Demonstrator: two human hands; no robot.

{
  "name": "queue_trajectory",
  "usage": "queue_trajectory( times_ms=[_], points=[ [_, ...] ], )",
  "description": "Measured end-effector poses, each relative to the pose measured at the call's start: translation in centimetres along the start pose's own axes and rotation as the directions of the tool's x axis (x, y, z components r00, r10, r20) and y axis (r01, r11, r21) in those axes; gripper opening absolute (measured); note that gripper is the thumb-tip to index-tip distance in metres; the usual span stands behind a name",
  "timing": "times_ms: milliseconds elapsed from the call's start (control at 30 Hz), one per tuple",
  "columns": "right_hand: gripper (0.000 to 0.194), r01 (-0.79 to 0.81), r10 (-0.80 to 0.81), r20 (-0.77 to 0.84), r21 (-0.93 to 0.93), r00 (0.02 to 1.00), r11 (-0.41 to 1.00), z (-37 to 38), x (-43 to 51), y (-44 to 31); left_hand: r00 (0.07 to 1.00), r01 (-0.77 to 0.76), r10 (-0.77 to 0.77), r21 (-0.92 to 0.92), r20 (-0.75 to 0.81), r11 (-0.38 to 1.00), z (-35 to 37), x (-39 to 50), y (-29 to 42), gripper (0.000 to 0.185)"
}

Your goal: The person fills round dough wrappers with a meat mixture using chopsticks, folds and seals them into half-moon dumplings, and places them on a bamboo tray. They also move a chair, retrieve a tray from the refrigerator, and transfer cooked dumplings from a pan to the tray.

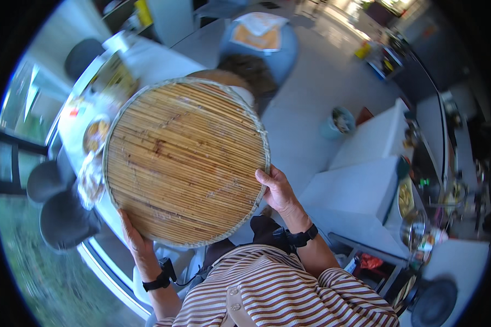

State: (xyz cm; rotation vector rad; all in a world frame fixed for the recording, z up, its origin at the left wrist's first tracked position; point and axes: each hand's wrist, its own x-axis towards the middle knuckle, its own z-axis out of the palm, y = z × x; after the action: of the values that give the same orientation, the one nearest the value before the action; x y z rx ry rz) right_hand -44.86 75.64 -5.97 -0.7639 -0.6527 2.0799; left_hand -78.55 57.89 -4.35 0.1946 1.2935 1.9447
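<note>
A round tray of thin reed or bamboo slats (188, 163), bound at its rim, is held up in front of my body. Faint stains and small pale bits mark its surface. My right hand (279, 190) grips the right edge, thumb on top and fingers beneath. At the lower left edge, my left hand (136, 237) holds the tray from the side, its fingers partly hidden by it. Each wrist wears a black strap. Behind the tray's left edge, a dish of food (96, 135) and a clear plastic bag (91, 180) rest on the white table (159, 59).
Dark chairs (65, 220) line the window side. A blue chair (288, 49) with a cloth stands ahead. On the right are a bin (338, 122) and a white counter (347, 188), with a food dish (406, 198), metal bowl (413, 229) and black pan (435, 302) beyond.
</note>
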Motion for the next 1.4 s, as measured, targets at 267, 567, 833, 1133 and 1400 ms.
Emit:
queue_trajectory(
  times_ms=[267,567,833,1133,1400],
  points=[
    [0.032,0.484,-0.394,-0.442,0.108,0.806,0.869,-14.8,-4.4,-10.8,0.657,0.505,-0.317,-0.086,0.684,0.859,24.5,-2.0,-18.5,0.063],
    [0.050,0.645,-0.481,-0.636,0.036,0.604,0.763,-26.3,-0.4,-15.5,0.281,0.780,-0.626,0.206,0.728,0.590,42.7,-4.7,-35.9,0.052],
    [0.047,-0.208,-0.876,-0.263,-0.959,0.405,0.192,-34.2,6.7,-26.8,0.218,0.705,-0.750,0.430,0.625,0.563,53.5,5.5,-45.7,0.060],
    [0.037,-0.213,-0.682,-0.215,-0.973,0.699,0.088,-49.0,22.6,-29.8,0.149,0.584,-0.876,0.675,0.458,0.452,64.2,11.8,-54.1,0.063],
    [0.041,-0.158,-0.594,-0.337,-0.930,0.730,0.333,-62.4,27.0,-30.9,0.178,0.471,-0.929,0.801,0.324,0.370,72.1,14.6,-65.1,0.062]
  ],
)
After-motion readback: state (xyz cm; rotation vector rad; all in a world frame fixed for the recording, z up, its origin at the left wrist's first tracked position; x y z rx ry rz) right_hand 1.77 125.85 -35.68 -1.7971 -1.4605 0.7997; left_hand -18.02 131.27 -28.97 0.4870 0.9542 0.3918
